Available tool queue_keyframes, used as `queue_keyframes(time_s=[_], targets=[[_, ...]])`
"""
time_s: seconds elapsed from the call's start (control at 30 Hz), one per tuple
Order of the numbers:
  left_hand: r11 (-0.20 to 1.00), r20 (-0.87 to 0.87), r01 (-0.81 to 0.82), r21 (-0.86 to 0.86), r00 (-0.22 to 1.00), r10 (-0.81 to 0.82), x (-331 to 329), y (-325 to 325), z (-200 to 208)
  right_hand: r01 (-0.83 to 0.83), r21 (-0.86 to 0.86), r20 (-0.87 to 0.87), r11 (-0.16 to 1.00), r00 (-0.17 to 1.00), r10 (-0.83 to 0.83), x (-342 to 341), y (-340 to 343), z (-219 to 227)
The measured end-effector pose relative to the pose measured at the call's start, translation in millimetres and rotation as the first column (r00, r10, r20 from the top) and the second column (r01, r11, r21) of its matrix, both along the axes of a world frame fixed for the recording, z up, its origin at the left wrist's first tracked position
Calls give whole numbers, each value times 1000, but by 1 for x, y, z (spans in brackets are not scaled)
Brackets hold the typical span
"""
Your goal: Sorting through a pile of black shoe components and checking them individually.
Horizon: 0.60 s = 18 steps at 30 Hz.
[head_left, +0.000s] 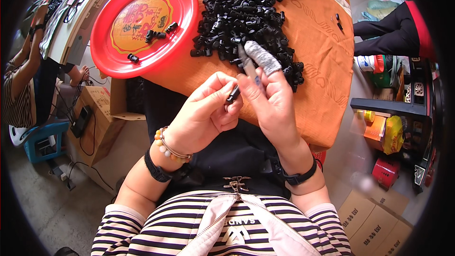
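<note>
Above the lap, left hand [204, 114] fingers pinch a small glossy black clip [232, 94]; right hand [270, 97] fingers grip a slim tool [247, 64].

Striped black-and-white sleeves, black wristbands, a beaded bracelet [167, 148], a grey cloth cot [263, 58] on one finger

Table [327, 80] before me, covered by an orange patterned cloth. On it lie a large heap of small black plastic parts [246, 19] at the centre and far edge, two stray black parts [338, 21] to the right, and a round red tray [144, 23] at the left, overhanging the table edge and holding a few black pieces [156, 34].
</note>
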<state>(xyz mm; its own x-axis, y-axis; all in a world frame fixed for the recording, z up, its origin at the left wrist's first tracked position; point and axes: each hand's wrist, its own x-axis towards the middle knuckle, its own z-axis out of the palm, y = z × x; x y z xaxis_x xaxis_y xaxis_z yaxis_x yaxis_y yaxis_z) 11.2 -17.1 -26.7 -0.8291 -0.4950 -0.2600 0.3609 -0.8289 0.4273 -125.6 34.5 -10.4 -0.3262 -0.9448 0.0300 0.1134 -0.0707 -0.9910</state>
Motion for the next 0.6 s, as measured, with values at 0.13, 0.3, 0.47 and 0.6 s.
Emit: queue_keyframes(time_s=[0.13, 0.3, 0.47, 0.6], targets=[[996, -141, 71, 46, 988, -64, 2, -4, -5, 44, 10, 18, 999, 999, -44, -4, -1, 4], [999, -62, 3, 39, 998, 0, -2, 2, -2, -31, 28, -2, 999, 1000, 31, 3, 1, 1], [1000, -41, 8, -19, 999, -9, 1, -4, -2, 40, 69, 53, 997, 998, -43, -7, 0, 6], [977, 55, -208, -38, 976, 210, 13, -20, 0, 99, 145, 127, 984, 985, -118, -29, 11, 3]])
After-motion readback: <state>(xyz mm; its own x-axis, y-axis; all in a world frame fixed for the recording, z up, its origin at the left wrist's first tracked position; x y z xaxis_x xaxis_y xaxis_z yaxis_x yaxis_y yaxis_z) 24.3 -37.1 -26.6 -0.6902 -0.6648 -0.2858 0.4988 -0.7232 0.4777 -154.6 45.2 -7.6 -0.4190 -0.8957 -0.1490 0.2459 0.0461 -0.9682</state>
